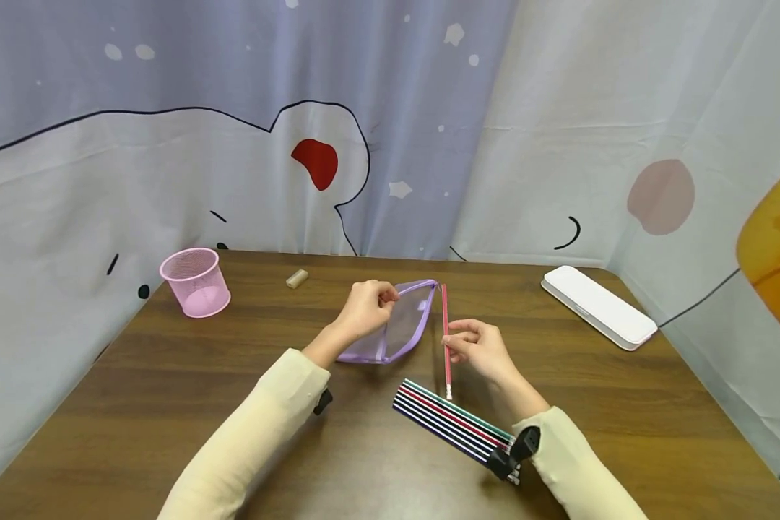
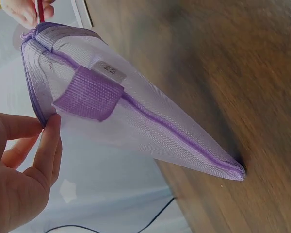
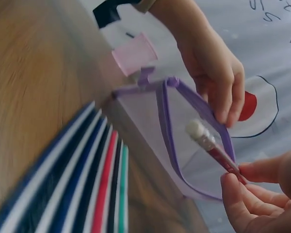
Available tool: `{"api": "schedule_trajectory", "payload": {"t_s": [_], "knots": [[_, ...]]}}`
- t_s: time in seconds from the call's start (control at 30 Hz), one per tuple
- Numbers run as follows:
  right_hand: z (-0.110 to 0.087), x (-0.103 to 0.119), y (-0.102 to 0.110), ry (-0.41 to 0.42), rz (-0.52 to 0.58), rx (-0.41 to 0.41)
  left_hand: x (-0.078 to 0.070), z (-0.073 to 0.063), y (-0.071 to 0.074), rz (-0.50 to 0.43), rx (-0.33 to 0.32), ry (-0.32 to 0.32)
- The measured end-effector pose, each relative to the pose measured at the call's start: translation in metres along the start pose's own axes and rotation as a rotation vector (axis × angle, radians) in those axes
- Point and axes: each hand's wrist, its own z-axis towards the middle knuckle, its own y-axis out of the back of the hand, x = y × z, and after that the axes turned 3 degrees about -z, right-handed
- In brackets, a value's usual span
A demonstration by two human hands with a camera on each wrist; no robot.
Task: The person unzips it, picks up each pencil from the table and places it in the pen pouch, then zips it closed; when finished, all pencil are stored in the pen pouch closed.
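Observation:
My left hand (image 1: 366, 309) pinches the rim of a purple mesh zip pouch (image 1: 404, 323), fingertips meeting on its edge in the left wrist view. The pouch mouth gapes, and a purple fabric tab (image 2: 91, 92) sits at its end. Between thumb and fingers of my right hand (image 1: 486, 352) is a red pencil (image 1: 445, 312), beside the pouch's right end. Its white eraser (image 3: 195, 129) appears in front of the pouch opening in the right wrist view. Several striped pencils (image 1: 445, 419) lie side by side on the table, their eraser ends partly hidden by the right wrist camera.
On the wooden table (image 1: 169, 404), a pink mesh pencil cup (image 1: 198, 285) stands at the back left. A small beige block (image 1: 297, 278) lies near the back edge. The white case (image 1: 598, 307) rests at the right. A printed curtain (image 1: 390, 130) hangs behind.

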Motion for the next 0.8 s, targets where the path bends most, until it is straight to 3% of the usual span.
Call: {"api": "schedule_trajectory", "payload": {"t_s": [0.17, 0.37, 0.8], "knots": [[0.007, 0.002, -0.017, -0.088, 0.173, 0.009, -0.002, 0.000, -0.003, -0.022, -0.011, 0.008], [0.015, 0.002, -0.030, -0.144, 0.289, -0.013, -0.004, 0.000, -0.008, -0.045, 0.021, 0.009], [0.025, -0.003, -0.041, -0.186, 0.302, -0.112, -0.020, -0.002, -0.009, -0.131, 0.124, 0.009]]}}
